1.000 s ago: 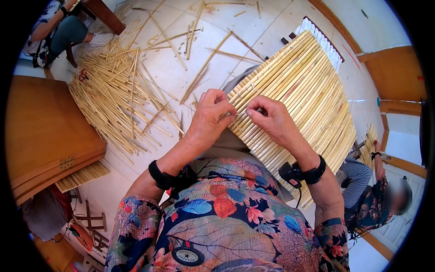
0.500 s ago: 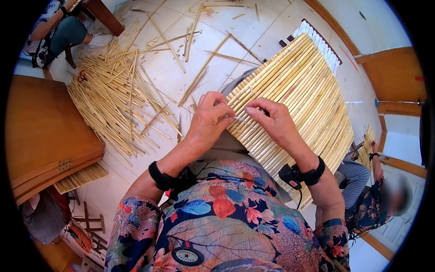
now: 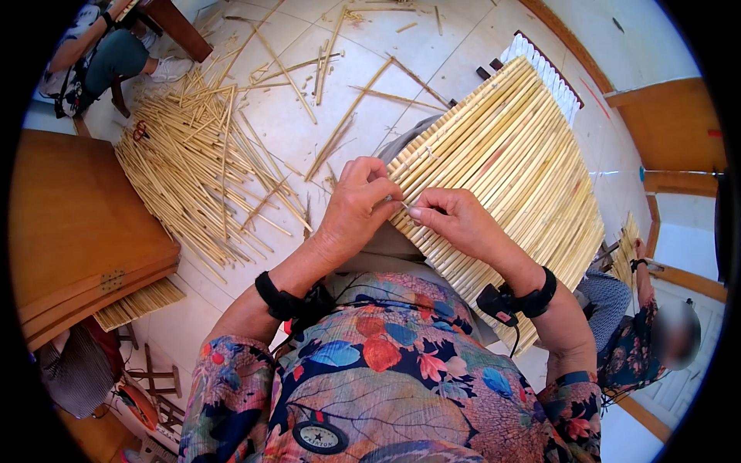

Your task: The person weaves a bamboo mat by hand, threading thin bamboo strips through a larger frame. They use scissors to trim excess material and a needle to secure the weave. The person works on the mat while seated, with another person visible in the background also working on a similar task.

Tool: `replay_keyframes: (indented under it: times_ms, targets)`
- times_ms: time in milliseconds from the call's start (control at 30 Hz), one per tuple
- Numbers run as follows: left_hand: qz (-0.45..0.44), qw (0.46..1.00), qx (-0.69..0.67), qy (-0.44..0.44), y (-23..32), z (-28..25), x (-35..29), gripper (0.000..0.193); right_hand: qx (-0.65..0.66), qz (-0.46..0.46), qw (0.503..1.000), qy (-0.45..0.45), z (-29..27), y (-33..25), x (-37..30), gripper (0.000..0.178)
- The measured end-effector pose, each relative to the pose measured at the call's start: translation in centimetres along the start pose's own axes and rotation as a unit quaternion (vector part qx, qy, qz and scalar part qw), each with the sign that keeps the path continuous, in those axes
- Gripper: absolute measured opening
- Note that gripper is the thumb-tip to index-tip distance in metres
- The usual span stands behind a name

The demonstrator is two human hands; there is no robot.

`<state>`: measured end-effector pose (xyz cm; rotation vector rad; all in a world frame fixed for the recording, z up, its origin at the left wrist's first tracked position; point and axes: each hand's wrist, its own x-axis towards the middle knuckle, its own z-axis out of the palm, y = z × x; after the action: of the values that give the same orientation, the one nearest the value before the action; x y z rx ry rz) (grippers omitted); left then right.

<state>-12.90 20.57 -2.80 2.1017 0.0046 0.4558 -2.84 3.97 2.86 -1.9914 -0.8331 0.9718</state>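
Note:
A mat of pale reed sticks [image 3: 509, 166], tied side by side, slants across my lap to the right. At its left edge my left hand [image 3: 356, 202] pinches a thin white string [image 3: 405, 205], thumb against forefinger. My right hand [image 3: 457, 220] is closed in a pinch over the mat, its fingertips at the same string and almost touching those of my left hand. The short piece of string between them is partly hidden by the fingers. White knots show along the mat's near-left border, and white ends [image 3: 532, 58] fringe its far end.
Loose reed sticks [image 3: 201, 170] lie heaped on the tiled floor at the left, with red-handled scissors [image 3: 140, 131] on them. A wooden cabinet [image 3: 85, 231] stands beside the heap. Other people sit at the far left and at the right [image 3: 644, 324].
My right hand has moved left and slightly toward me, its fingertips now close to my left hand's. My left hand has barely moved. The string visible between them is shorter.

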Motion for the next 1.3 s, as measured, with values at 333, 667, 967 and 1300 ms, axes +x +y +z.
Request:
replay_keyframes:
  times_ms: [333,667,967,1300]
  targets:
    - [-0.004,0.999,-0.048,0.008,-1.1,0.5,-0.4,0.024,0.302,0.067,0.950,-0.042,0.9,-1.2,0.0,0.022]
    - [-0.035,0.999,-0.001,0.001,-0.3,0.0,0.1,0.017,0.263,0.076,0.953,0.130,-3.8,-0.2,-2.0,0.027]
    - [0.205,0.957,0.203,-0.020,2.2,0.0,1.5,0.015,0.392,0.096,0.871,0.278,-5.7,4.3,-13.4,0.029]
    - [0.093,0.979,0.149,-0.099,1.6,-0.6,2.3,0.012,0.275,0.087,0.621,0.729,-4.4,20.1,-31.2,0.021]
